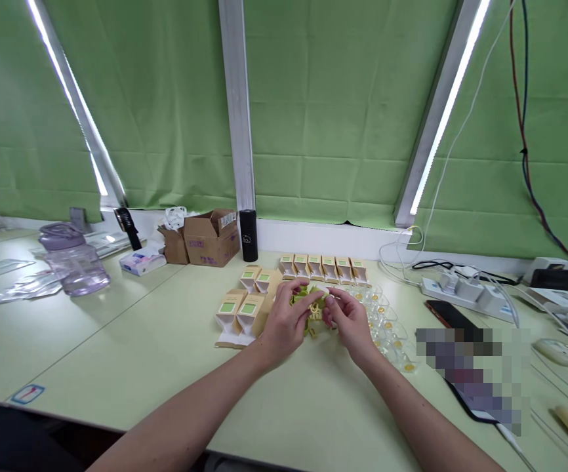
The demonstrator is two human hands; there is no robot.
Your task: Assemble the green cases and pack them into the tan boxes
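Note:
My left hand (286,322) and my right hand (349,321) meet over the pale green table (131,347), both pinching a small green and yellow object (312,309) between their fingertips. The fingers are curled round it, so its shape is partly hidden. Just left of my left hand stand several small tan boxes with green labels (242,313). A row of the same boxes (322,267) lines up behind my hands. Right of my right hand lie several clear plastic shells with yellow pieces inside (387,324).
At the back left are open cardboard boxes (210,237), a black cylinder (248,235), a tissue pack (141,262) and a clear purple-lidded jug (74,259). On the right lie a power strip with cables (461,288), a phone (448,314) and a blurred patch.

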